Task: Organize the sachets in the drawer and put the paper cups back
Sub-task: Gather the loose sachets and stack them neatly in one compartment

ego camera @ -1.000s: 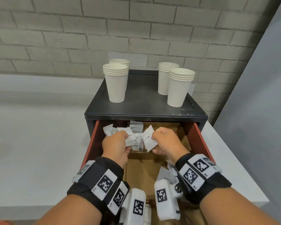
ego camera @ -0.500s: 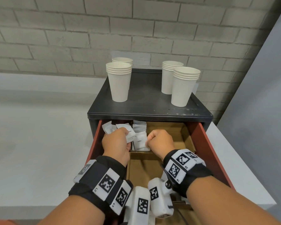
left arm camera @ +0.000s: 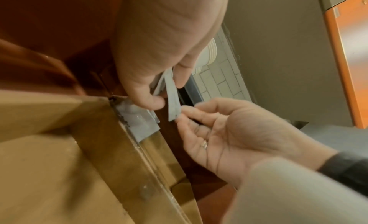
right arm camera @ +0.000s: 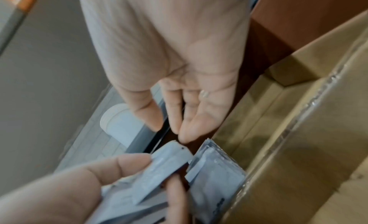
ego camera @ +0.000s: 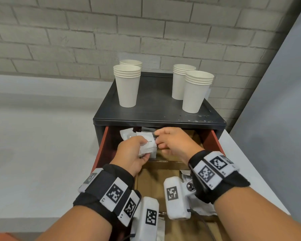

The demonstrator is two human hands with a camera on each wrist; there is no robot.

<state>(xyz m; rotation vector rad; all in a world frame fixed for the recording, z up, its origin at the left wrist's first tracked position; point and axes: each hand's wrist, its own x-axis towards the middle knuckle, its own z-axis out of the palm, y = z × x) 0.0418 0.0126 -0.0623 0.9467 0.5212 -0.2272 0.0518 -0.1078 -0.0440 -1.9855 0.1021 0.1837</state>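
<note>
The red drawer (ego camera: pixel 102 150) of a black cabinet (ego camera: pixel 156 112) stands pulled out, with cardboard dividers (ego camera: pixel 163 161) inside. My left hand (ego camera: pixel 144 150) pinches a small bundle of white sachets (ego camera: pixel 147 145) between thumb and fingers (left arm camera: pixel 151 101) over the back left compartment. My right hand (ego camera: pixel 157 141) is beside it with relaxed fingers, and its fingertips (right arm camera: pixel 183 136) touch the edge of the held sachets (right arm camera: pixel 169 158). More sachets (ego camera: pixel 126 134) lie behind the bundle, and some stand against the divider (right arm camera: pixel 215 172). Four stacks of paper cups (ego camera: pixel 127 87) (ego camera: pixel 195 91) stand on the cabinet top.
The cabinet sits on a white counter (ego camera: pixel 42 145) against a grey brick wall (ego camera: pixel 111 32), with a grey panel (ego camera: pixel 276 101) on the right. Loose sachets (ego camera: pixel 186 176) lie in the front part of the drawer under my right wrist.
A second ago my right hand held one sachet beside the left hand. It now holds none, and its fingertips rest on the bundle in my left hand. Both hands sit slightly farther back.
</note>
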